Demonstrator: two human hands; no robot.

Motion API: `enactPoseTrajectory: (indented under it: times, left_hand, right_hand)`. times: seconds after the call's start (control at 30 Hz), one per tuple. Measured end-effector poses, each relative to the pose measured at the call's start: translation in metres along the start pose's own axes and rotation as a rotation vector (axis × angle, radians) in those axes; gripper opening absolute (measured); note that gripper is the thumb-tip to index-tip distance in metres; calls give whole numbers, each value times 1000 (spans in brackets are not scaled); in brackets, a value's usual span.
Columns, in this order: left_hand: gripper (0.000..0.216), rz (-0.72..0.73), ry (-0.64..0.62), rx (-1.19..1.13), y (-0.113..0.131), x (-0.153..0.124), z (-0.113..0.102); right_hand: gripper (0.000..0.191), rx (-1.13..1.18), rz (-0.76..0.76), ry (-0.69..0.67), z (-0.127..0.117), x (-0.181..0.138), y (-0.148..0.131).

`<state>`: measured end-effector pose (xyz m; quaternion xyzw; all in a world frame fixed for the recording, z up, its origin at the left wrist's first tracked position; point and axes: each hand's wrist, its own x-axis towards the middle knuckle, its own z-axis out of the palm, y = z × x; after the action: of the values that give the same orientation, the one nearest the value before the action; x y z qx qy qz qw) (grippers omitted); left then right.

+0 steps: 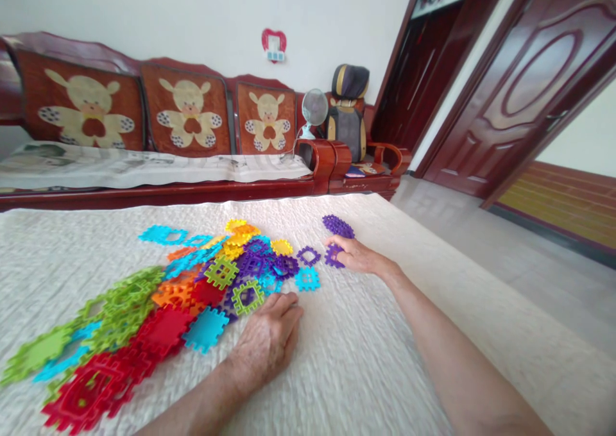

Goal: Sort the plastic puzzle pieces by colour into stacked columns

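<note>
"While the right hand [360, 254] reaches out over the table, what is it doing?"

"Its thumb and pointing finger pinch a purple square plastic piece with bumpy edges [331, 255]. So that piece is right in the grip."

"And what is near that grip?"

"Just past it, on the far side, is a little stack of purple bumpy plastic pieces [338, 224]. Just to the left of it lies a purple plastic frame with a big hole [300, 255]. Nearer to us, on the left of the grip, is a light blue plastic square with little windows [308, 279]."

"What about the left hand [267, 333]?"

"It is low down on the white wrinkly cloth [366, 333], with its fingers bent under. I can't tell if it has something in it."

"What's beside it?"

"A light green plastic frame with bumpy edges [248, 283] is just by its knuckles. A plain blue plastic square [206, 329] is a bit to its left. The big messy heap of plastic pieces [166, 330], red, green, orange, yellow, blue and purple, spreads out left of both hands."

"And far past the grips?"

"A shiny red-brown wooden sofa [96, 195] with bear cushions [192, 112]."
</note>
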<state>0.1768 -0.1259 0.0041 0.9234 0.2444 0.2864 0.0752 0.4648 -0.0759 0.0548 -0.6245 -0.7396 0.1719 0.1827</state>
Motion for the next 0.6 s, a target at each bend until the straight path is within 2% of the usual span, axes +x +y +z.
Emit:
enactPoseTrajectory:
  times: [0.07, 0.13, 0.23, 0.33, 0.43, 0.6]
  left_hand:
    - [22, 5, 0, 3, 0, 0, 0]
    - [23, 5, 0, 4, 0, -1, 0]
    - [24, 5, 4, 2, 0, -1, 0]
    - [23, 3, -2, 7, 0, 0, 0]
    - [23, 0, -6, 16, 0, 0, 0]
    - [25, 19, 27, 12, 1, 1, -1]
  right_hand:
    - [41, 9, 0, -138, -8, -4, -3]
    - [41, 44, -26, -210, -11, -6, -5]
    - [46, 25, -38, -101, -11, -6, -7]
    - [38, -198, 138, 61, -8, -6, -11]
    - [48, -370, 332, 95, 1, -7, -21]
    - [58, -387, 347, 161, 25, -9, -36]
